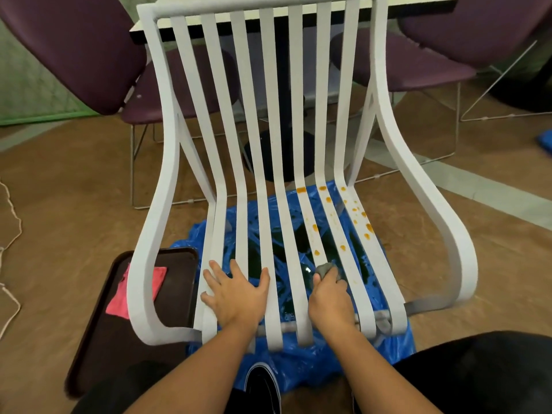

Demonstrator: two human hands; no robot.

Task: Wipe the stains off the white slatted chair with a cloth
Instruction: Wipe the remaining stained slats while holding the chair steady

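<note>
On the left a pink cloth (118, 303) lies in a dark tray (119, 339) on the floor, beside the white slatted chair (270, 85). The left hand (236, 294) rests flat on the seat slats, its grip spread and holding nothing. The right hand (328, 300) has its grip pinching a small grey cloth (325, 268) on a slat near the front edge. The orange stains (369, 227) lie further back, toward the right. I think the small wad may only smear the stains, or slip through a gap between slats onto the blue plastic sheet (313, 369).
</note>
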